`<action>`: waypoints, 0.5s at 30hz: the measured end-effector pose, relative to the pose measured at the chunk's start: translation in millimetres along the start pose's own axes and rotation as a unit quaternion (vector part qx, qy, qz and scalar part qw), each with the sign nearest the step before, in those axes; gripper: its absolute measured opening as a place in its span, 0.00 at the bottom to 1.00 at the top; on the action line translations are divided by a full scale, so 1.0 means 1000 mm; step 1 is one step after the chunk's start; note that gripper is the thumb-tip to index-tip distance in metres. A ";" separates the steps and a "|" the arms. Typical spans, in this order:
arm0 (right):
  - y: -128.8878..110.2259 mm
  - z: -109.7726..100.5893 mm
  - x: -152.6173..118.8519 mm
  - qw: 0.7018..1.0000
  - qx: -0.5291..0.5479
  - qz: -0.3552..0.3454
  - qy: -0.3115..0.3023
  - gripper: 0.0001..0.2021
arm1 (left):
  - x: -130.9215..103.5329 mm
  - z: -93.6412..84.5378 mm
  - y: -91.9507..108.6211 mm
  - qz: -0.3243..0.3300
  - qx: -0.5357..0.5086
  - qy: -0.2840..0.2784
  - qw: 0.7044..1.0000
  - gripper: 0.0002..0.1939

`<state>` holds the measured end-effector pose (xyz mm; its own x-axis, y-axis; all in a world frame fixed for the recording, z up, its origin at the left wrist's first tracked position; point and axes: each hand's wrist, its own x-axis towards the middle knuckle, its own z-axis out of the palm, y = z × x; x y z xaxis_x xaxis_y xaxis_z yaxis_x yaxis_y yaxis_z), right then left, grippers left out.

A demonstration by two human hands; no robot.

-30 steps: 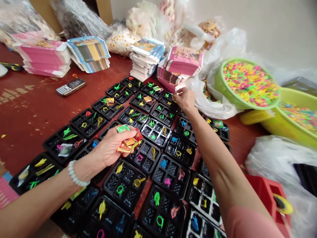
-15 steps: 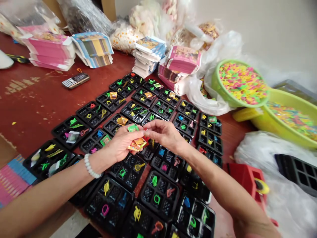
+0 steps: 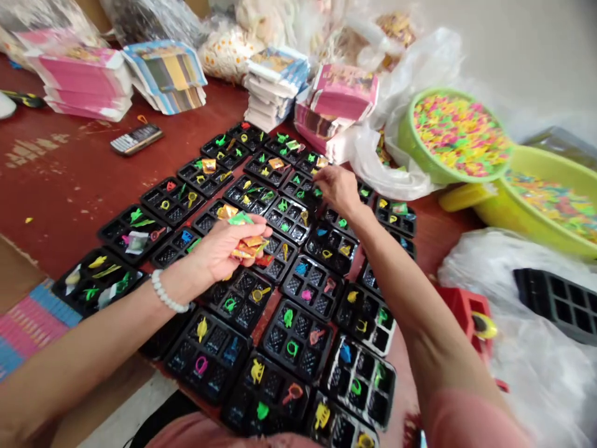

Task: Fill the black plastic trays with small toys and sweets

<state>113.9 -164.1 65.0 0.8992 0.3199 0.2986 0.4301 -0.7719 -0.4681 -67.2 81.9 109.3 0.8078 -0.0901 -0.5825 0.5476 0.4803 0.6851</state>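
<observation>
My left hand (image 3: 228, 244), a beaded bracelet at its wrist, is closed around several small foil packets (image 3: 249, 247), orange, green and red. It hovers over the black compartment trays (image 3: 224, 367). Farther off, my right hand (image 3: 340, 188) reaches down to a tray in the back right part of the group, its fingers pinched together. Something green shows at those fingertips; whether it is held or lies in the tray I cannot tell. Small plastic toys lie in the tray compartments, such as a pink ring (image 3: 201, 364) and a yellow toy (image 3: 257, 371). Some trays also hold packets (image 3: 208, 165).
Stacks of printed cards (image 3: 84, 84) and a mobile phone (image 3: 137, 139) stand at the back left. To the right are a green bowl (image 3: 408, 134) and a yellow-green basin (image 3: 555, 168) full of small plastic pieces. A red container (image 3: 459, 317) and plastic bags (image 3: 536, 379) lie nearer.
My right hand has left my left hand and moved away to a tray at the back right. My left hand, still holding packets, has shifted slightly left. The view has tilted a little.
</observation>
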 end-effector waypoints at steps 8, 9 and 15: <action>-0.042 0.003 -0.040 0.989 0.036 -0.117 -0.085 0.08 | -0.002 -0.030 0.019 0.011 -0.011 0.024 1.000 0.07; -0.057 -0.002 -0.052 0.976 0.075 -0.147 -0.145 0.07 | -0.003 -0.032 0.019 0.005 -0.016 0.021 1.000 0.07; -0.108 0.007 -0.110 0.923 0.083 -0.238 -0.291 0.11 | -0.014 -0.036 0.015 -0.017 -0.041 0.023 0.999 0.08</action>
<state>-30.9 -112.2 76.3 0.4751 0.8794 0.0293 0.7511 -0.3880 -0.5341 -78.0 122.0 111.9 0.7774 -0.0679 -0.6253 0.5531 0.5471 0.6282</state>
